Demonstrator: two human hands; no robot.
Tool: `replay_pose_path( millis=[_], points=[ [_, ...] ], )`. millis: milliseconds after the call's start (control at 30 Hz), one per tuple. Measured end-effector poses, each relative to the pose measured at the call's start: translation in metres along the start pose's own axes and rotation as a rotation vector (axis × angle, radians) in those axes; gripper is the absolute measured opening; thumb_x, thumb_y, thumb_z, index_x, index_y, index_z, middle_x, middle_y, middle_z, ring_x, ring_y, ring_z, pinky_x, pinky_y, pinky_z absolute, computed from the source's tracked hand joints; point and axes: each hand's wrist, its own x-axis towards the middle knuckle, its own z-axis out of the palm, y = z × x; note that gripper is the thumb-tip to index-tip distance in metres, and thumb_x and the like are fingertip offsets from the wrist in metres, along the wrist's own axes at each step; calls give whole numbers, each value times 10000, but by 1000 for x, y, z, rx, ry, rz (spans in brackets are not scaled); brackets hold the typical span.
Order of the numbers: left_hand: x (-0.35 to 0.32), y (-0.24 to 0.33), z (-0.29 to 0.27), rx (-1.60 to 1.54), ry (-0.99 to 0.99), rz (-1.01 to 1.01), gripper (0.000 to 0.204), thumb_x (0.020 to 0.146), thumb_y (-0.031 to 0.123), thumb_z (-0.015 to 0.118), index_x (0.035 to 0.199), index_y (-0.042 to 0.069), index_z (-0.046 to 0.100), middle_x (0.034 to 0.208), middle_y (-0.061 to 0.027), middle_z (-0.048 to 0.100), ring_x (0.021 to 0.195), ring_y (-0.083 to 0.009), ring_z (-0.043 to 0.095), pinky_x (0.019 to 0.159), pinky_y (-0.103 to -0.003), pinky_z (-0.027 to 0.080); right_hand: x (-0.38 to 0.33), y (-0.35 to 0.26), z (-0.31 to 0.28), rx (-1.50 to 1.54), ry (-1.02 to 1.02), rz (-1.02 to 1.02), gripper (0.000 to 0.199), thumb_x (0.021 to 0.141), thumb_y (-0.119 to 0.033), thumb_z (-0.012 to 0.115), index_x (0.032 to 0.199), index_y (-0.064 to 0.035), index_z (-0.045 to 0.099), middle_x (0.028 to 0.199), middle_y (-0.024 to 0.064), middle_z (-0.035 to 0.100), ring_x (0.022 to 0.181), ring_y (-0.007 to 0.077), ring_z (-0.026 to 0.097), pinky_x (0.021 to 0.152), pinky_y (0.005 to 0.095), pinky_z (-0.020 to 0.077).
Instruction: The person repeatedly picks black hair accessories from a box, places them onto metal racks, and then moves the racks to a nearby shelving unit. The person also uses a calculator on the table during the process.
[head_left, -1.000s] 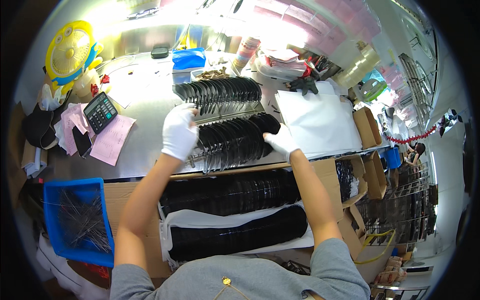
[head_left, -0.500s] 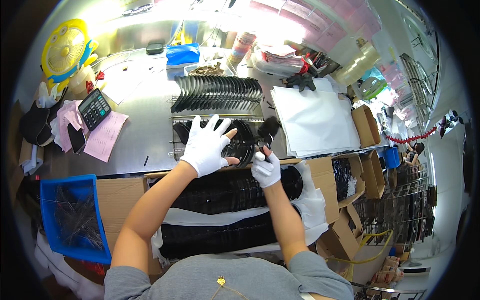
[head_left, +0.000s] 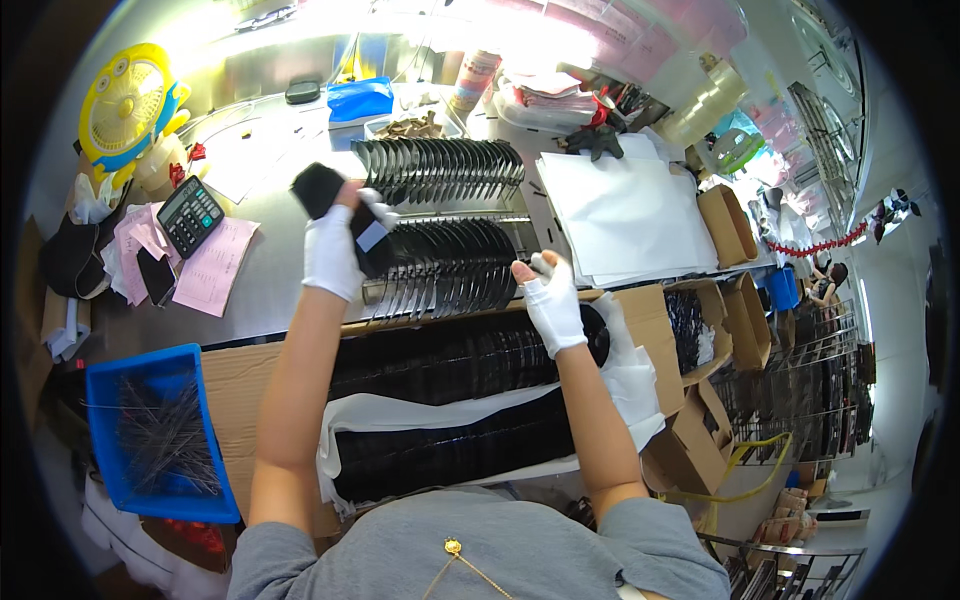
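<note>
My left hand, in a white glove with bare fingertips, is closed on a black fuzzy-ended piece. Below its thumb side shows a flat black part with a pale rectangle; its exact kind is unclear. My right hand, gloved the same way, hovers by the right end of the near row, fingers half curled, thumb and forefinger apart, nothing visible between them. Between the hands stands the near row of dark, glossy curved pieces on a wire rack. A second such row stands behind it.
Below the rows, a carton holds two long black stacks separated by white wrapping. A blue bin of thin wires sits left. White sheets lie right. A calculator, pink papers and a yellow fan are at left.
My left hand has moved left off the near row and now grips the black fuzzy-ended piece. A similar black piece beside my right hand is gone. My right hand has risen slightly.
</note>
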Motion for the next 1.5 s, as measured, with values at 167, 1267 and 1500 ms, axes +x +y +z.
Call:
replay_pose_path(
  millis=[167, 1267, 1500],
  points=[
    [12, -48, -53, 129, 225, -145, 102, 932, 126, 720, 954, 92, 627, 796, -29, 648, 685, -183, 657, 639, -375, 590, 12, 35, 34, -123, -246, 172, 762, 780, -296, 819, 1303, 73, 405, 1212, 244, 579, 1094, 327, 601, 900, 415, 538],
    [-65, -42, -13, -94, -651, -445, 836, 903, 184, 728, 1574, 35, 253, 1467, -216, 513, 1295, -314, 552, 1112, -431, 433, -47, -60, 27, -97, -836, -192, 468, 1069, -388, 455, 1266, 28, 537, 846, 165, 646, 581, 203, 643, 569, 345, 530],
    [-35, -44, -42, 30, -10, -234, 271, 973, 124, 643, 1214, 39, 556, 1171, -150, 681, 1051, -307, 693, 895, -458, 587, -26, -27, 30, -407, 92, -97, 921, 810, -486, 817, 1371, 116, 403, 1324, 287, 559, 1186, 317, 588, 1000, 399, 488]
  ],
)
